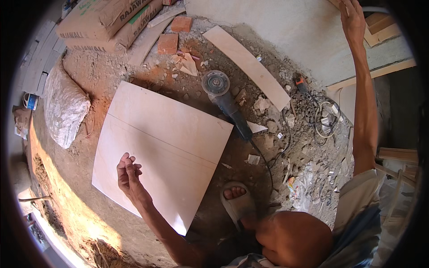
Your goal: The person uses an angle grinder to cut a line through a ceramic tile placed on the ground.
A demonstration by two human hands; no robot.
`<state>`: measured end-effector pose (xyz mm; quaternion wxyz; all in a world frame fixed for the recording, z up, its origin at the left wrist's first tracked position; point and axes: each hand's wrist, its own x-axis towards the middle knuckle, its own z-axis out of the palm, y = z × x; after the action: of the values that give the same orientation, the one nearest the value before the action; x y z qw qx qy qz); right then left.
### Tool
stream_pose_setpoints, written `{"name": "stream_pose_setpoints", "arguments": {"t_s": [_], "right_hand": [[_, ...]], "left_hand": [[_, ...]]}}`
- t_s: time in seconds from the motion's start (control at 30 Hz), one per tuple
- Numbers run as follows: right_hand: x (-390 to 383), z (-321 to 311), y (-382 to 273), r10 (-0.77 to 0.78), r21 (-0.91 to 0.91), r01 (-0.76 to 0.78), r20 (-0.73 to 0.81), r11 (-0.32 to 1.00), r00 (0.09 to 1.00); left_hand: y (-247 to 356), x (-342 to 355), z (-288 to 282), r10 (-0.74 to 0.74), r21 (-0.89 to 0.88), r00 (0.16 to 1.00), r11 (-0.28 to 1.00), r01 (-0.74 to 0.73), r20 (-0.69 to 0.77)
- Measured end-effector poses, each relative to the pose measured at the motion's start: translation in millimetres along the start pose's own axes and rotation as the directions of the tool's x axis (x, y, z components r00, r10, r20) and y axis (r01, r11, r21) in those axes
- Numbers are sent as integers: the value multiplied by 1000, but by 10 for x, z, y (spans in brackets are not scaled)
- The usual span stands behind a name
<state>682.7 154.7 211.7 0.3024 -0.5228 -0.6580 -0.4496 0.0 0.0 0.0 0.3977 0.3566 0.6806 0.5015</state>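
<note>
My left hand hovers over a square beige tile with thin straight lines across it; its fingers are loosely bent, with nothing visible in them. At top right my right hand grips a wooden edge beside the pale wall, its fingertips partly hard to see. An angle grinder with a black cord lies just beyond the tile's right part. A narrow cut tile strip rests on the rubble near the wall. My sandalled foot is beside the tile.
Stacked paper sacks and broken bricks lie at the back left, with a woven sack on the left. Tangled cables, a plug, plastic scraps and rubble cover the right. A pale wall and wooden frames border the right side.
</note>
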Motion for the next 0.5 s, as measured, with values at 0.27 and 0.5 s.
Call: {"name": "stream_pose_setpoints", "arguments": {"t_s": [0.27,0.5], "right_hand": [[-2477,-563,-2911,168,173,-845,941,506,293],[-2784,-489,-3657,146,133,-720,939,682,311]], "left_hand": [[30,-244,317,1,8,1000,1000,-1,13],[-59,-424,483,-67,-15,990,997,69,125]]}}
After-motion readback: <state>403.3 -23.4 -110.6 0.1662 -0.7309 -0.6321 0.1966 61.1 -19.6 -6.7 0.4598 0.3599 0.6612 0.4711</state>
